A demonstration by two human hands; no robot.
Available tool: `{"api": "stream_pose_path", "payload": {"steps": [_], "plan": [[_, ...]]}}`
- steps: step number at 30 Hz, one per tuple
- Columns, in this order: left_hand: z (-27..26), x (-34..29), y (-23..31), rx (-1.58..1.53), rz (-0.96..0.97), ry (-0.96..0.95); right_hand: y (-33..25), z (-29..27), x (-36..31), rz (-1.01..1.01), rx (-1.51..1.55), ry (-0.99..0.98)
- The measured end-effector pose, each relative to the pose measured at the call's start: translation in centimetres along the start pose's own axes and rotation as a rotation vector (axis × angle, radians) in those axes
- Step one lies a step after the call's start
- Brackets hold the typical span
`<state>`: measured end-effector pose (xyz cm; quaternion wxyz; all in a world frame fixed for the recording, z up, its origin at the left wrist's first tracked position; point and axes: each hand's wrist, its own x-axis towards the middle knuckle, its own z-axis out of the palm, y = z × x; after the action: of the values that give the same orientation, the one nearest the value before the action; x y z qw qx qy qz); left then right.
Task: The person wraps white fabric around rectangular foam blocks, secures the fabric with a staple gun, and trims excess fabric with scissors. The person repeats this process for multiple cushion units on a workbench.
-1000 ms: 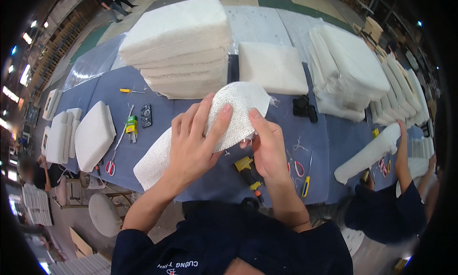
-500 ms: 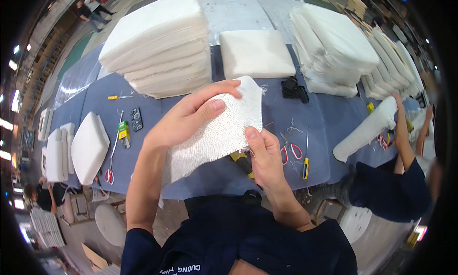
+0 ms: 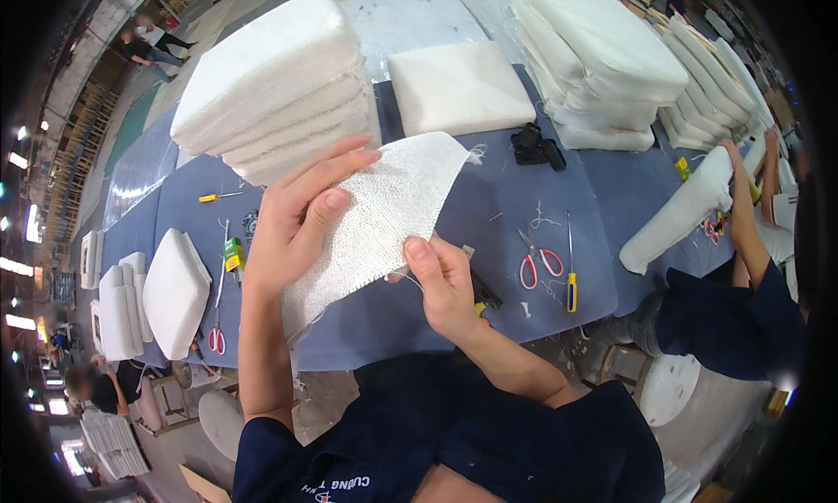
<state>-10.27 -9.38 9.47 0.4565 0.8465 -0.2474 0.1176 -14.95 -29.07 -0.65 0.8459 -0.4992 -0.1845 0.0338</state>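
A piece of white, coarsely woven fabric (image 3: 384,198) is held up over the blue-covered table, in front of my body. My left hand (image 3: 301,215) grips its left side, with the thumb on top and the other fingers partly behind. On the lower right edge, my right hand (image 3: 447,287) pinches the cloth under its thumb. That edge has a row of small tooth-like loops, and a loose thread hangs by the right thumb. Frayed threads stick out at the far right corner. A dark tool with yellow parts (image 3: 485,294) lies partly hidden behind my right hand.
Stacks of white cushions (image 3: 271,75) (image 3: 611,54) flank a single cushion (image 3: 461,88). Red-handled scissors (image 3: 541,266), a yellow-handled screwdriver (image 3: 572,289) and a black object (image 3: 536,147) lie rightward. A co-worker's arm (image 3: 740,206) reaches to a white padded piece (image 3: 676,211) at right.
Both hands and the fabric have shifted left in the view. The cloth is turned, its far corner now pointing right, and more of its lower edge shows. The view has tilted slightly.
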Motion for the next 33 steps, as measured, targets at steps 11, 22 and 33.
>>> {"api": "stream_pose_path", "payload": {"steps": [11,22,33], "plan": [[1.5,-3.2,4.5,0.49,-0.064,0.251,0.8,3.4,0.4,0.05,0.108,0.023],[-1.9,-6.7,-0.2,0.497,-0.107,0.437,21.1,-22.5,1.2,0.271,-1.5,-0.594],[-2.3,-8.6,0.3,0.621,-0.102,0.433,24.4,-29.7,-2.1,0.229,-1.687,-0.704]]}}
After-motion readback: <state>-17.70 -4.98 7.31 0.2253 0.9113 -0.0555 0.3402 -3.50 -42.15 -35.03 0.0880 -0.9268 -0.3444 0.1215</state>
